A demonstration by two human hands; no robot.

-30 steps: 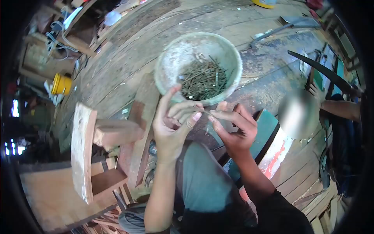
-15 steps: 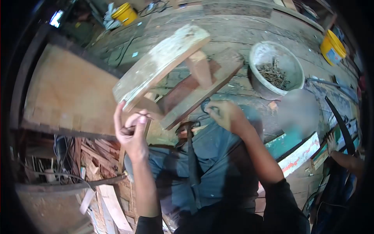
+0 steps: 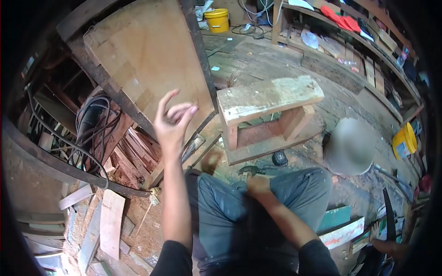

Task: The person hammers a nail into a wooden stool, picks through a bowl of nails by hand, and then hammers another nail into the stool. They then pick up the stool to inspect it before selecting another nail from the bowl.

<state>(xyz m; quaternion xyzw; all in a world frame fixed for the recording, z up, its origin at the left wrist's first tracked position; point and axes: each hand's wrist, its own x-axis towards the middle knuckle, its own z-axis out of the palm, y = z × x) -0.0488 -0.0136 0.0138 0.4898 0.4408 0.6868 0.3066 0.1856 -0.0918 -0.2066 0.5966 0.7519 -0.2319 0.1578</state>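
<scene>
My left hand (image 3: 174, 123) is raised left of a small wooden frame, its thumb and a finger pinched together and the index finger lifted. Whatever sits in that pinch is too small to name. Low in front of my knees, my right hand (image 3: 258, 185) is closed round a claw hammer (image 3: 251, 170), just below its head. The frame has a pale, worn top board (image 3: 271, 97) joined by short upright blocks (image 3: 297, 122) to a darker bottom board (image 3: 258, 155). A black tape measure (image 3: 279, 158) lies on the floor at its near edge.
A large wooden panel (image 3: 152, 60) stands at the left, with coiled cable (image 3: 94, 124) and offcuts (image 3: 112, 223) below. Right are a blurred round shape (image 3: 350, 147), a yellow bucket (image 3: 404, 141), painted boards (image 3: 343, 233) and another person's hand (image 3: 375, 230) near a saw (image 3: 389, 216).
My right hand has left the tape measure on the floor and taken hold of the hammer. The view has turned, so the frame appears farther right. My left hand stays pinched.
</scene>
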